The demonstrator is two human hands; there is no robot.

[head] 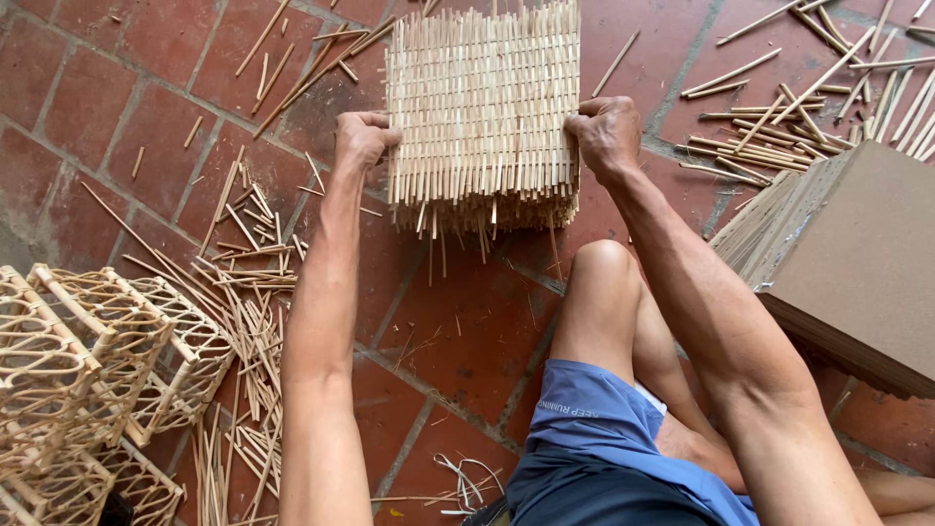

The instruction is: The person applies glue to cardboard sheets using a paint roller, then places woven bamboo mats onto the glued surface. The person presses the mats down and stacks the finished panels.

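head cam | looks steeply down | close over tiled floor (467, 331)

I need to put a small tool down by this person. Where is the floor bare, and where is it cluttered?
Bare tiles lie between the woven mat stack and the bent knee. Crowded: cane offcuts by the baskets, loose sticks beside the board pile.

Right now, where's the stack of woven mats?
The woven mats sit top centre of the head view on the tile floor, gripped between the left hand and right hand.
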